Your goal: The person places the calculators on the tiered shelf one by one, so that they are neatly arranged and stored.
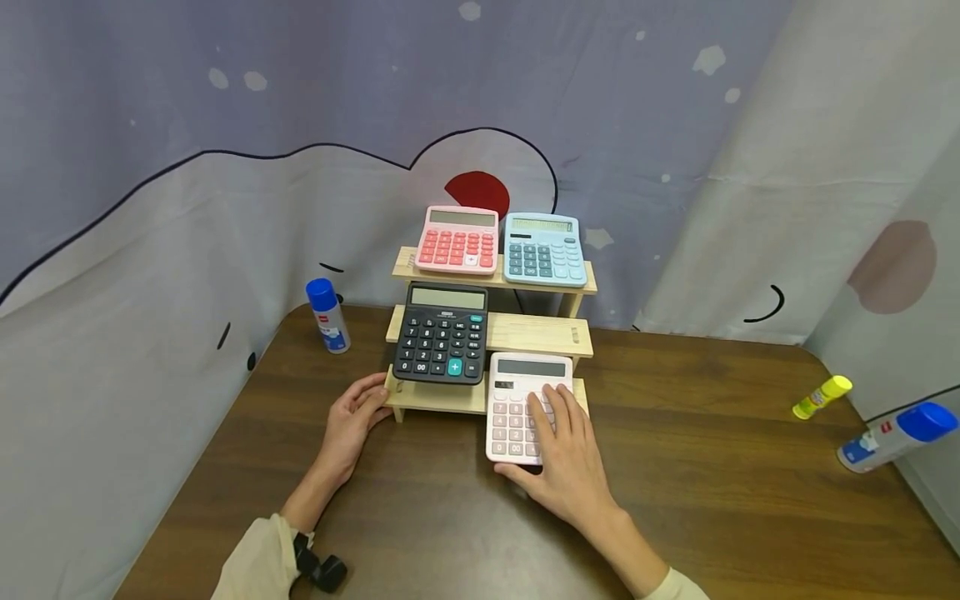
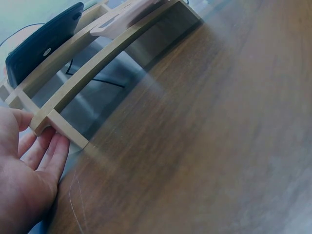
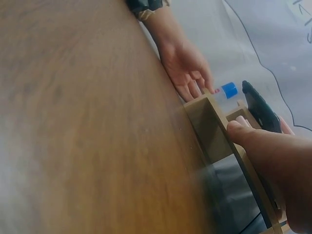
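Note:
A three-step wooden display rack (image 1: 536,333) holds several calculators. My left hand (image 1: 356,417) grips the left end of its lowest shelf, thumb above and fingers beneath in the left wrist view. My right hand (image 1: 572,458) rests on a pale pink calculator (image 1: 517,408) on the lowest step. Its fingers lie fairly straight over the keys, covering the right side, and the thumb is at the calculator's lower edge. A black calculator (image 1: 441,333) leans on the middle step at left. On the top step sit a pink calculator (image 1: 457,240) and a light blue calculator (image 1: 543,248).
A blue-capped bottle (image 1: 328,317) stands left of the rack. At the table's right lie a yellow glue stick (image 1: 822,397) and another blue-capped bottle (image 1: 892,437). A patterned curtain (image 1: 225,217) hangs behind the brown wooden table (image 1: 697,433).

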`<action>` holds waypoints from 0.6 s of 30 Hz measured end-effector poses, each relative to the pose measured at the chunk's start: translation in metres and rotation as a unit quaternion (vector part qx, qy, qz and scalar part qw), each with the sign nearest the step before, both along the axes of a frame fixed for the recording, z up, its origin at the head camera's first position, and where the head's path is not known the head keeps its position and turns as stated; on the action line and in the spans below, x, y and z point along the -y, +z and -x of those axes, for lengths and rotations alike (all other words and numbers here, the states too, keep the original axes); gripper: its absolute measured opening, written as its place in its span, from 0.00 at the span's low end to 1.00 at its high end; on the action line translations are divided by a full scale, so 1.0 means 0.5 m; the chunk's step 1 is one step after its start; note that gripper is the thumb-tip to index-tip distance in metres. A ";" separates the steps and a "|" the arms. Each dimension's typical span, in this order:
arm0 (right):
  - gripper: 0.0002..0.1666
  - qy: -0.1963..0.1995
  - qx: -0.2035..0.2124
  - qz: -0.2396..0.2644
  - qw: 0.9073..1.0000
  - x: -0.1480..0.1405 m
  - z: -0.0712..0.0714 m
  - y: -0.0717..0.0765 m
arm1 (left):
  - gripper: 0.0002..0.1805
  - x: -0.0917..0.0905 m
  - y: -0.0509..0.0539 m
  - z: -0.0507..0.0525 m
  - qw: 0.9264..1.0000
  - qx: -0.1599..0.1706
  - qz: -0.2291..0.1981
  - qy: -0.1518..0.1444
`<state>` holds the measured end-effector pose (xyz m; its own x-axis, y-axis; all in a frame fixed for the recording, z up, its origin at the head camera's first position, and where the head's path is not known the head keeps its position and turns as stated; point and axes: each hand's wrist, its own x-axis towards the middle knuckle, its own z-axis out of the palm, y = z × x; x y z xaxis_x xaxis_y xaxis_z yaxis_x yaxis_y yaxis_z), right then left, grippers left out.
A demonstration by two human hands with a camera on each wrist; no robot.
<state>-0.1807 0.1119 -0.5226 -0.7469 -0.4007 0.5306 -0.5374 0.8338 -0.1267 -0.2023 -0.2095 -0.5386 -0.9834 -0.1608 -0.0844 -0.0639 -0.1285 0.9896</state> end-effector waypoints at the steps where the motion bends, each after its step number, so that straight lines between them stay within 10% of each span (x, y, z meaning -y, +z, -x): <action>1: 0.63 -0.001 -0.001 -0.001 1.000 0.000 0.000 0.000 | 0.22 0.000 0.000 0.000 1.000 0.000 0.000 0.000; 18: 0.64 0.013 0.029 -0.010 0.999 -0.014 0.007 0.008 | 0.23 0.001 -0.003 0.001 1.000 0.001 -0.004 -0.001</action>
<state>-0.1841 0.1190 -0.5184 -0.7651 -0.4306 0.4788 -0.5509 0.8227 -0.1404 -0.2029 -0.2101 -0.5401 -0.9835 -0.1591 -0.0867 -0.0651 -0.1362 0.9885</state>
